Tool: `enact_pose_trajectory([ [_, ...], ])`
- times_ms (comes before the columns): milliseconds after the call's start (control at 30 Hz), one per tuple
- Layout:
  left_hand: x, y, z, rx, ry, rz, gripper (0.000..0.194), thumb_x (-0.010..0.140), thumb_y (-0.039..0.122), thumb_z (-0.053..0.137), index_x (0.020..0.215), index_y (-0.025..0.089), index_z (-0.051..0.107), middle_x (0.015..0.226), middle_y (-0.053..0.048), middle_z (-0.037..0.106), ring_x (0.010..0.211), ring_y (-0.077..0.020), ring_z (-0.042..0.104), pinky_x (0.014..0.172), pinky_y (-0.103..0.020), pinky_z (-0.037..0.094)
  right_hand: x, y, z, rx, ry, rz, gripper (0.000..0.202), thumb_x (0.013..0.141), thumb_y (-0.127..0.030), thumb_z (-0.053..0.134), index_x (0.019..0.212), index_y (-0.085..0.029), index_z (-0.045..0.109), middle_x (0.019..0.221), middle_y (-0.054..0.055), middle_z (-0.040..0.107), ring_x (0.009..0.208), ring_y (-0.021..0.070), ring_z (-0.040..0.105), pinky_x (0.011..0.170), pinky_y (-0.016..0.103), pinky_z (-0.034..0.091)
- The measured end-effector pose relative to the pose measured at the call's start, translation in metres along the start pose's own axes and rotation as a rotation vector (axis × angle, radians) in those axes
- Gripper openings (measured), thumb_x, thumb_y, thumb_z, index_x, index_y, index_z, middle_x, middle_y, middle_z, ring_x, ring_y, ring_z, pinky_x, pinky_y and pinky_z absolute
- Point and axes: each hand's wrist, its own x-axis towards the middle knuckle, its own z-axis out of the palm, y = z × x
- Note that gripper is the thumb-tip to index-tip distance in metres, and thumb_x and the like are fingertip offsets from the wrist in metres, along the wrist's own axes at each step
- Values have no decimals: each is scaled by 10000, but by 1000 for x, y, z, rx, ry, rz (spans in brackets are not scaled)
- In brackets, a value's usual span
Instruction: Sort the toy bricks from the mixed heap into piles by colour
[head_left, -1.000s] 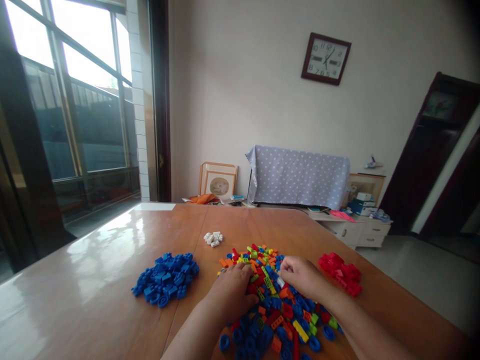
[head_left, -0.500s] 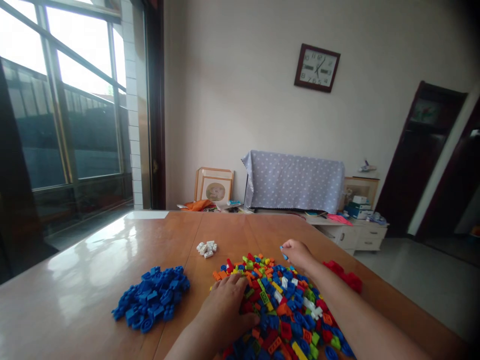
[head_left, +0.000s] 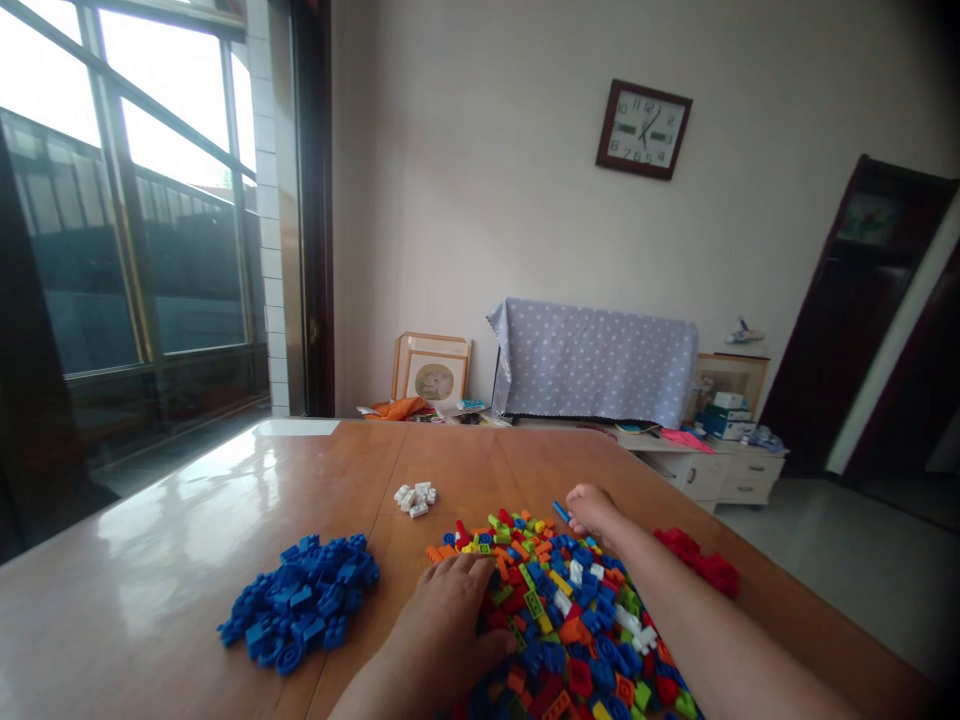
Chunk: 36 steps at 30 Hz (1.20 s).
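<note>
Right hand pinches blue piece by one end, leaving the other clear. Left hand, thumb and fingers apart, probably steadies mixed pile's left side.

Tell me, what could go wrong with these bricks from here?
The right hand pinches a blue piece that sticks out, so it might slip into the mixed pile. The right forearm stretches across that pile's right side and could disturb it. The left hand rests against the pile; shifting might scatter it.
</note>
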Motion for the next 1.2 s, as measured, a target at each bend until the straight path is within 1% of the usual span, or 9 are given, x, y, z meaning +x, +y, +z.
enact_pose_trajectory([
  [167,-1,1,-2,-3,-2,-6,671,727,477,724,1350,276,575,1417,-65,571,1281,-321,506,1107,-455,384,-3,3,-4,-51,20,-76,141,820,-281,544,828,-195,656,643,61,699,582,172,660,530,229,448],
  [333,-1,1,-1,-3,1,-15,721,709,488,746,1373,274,561,1432,-68,558,1295,-321,492,1119,-449,373,-10,-12,-3,-144,55,-275,167,803,-304,555,776,-204,686,785,50,738,765,191,660,638,238,435],
  [400,-1,1,-1,3,4,-7,738,703,503,753,1377,273,560,1423,-63,565,1297,-321,488,1126,-456,366,-15,-23,3,-165,-5,-371,214,824,-331,544,820,-210,720,834,32,750,812,186,655,683,234,441],
  [467,0,2,0,13,9,6,746,701,523,753,1379,276,561,1419,-61,567,1304,-326,481,1135,-466,355,-22,-34,11,-183,-102,-461,249,840,-364,552,881,-218,749,871,16,758,827,178,657,716,232,452],
  [567,0,5,-1,31,16,19,785,682,561,760,1389,288,553,1455,-61,534,1337,-339,448,1148,-480,338,-31,-46,21,-220,-212,-553,270,834,-414,601,940,-235,772,940,20,762,888,189,661,784,243,463],
  [700,-1,9,-1,43,4,20,904,643,649,761,1430,276,518,1494,-75,494,1376,-356,401,1168,-500,311,-41,-51,26,-281,-256,-599,298,816,-445,641,999,-254,778,1044,49,738,993,219,645,884,282,450],
  [800,-1,8,0,52,-5,20,954,626,679,757,1447,268,501,1503,-78,483,1380,-362,394,1167,-509,314,-51,-50,27,-320,-262,-612,317,803,-446,653,1035,-265,773,1066,56,709,998,220,638,892,295,443],
  [933,-1,6,3,47,-5,29,938,621,676,758,1436,279,513,1512,-71,474,1379,-362,394,1166,-506,319,-68,-49,27,-338,-264,-629,275,819,-407,632,1018,-273,767,1025,44,689,951,198,635,853,283,447],
  [1200,-4,8,-1,40,-37,32,901,610,657,776,1397,281,548,1476,-81,513,1352,-374,426,1145,-522,335,-95,-48,25,-326,-250,-668,207,836,-342,614,965,-248,745,1011,45,686,988,208,619,894,296,432],
])
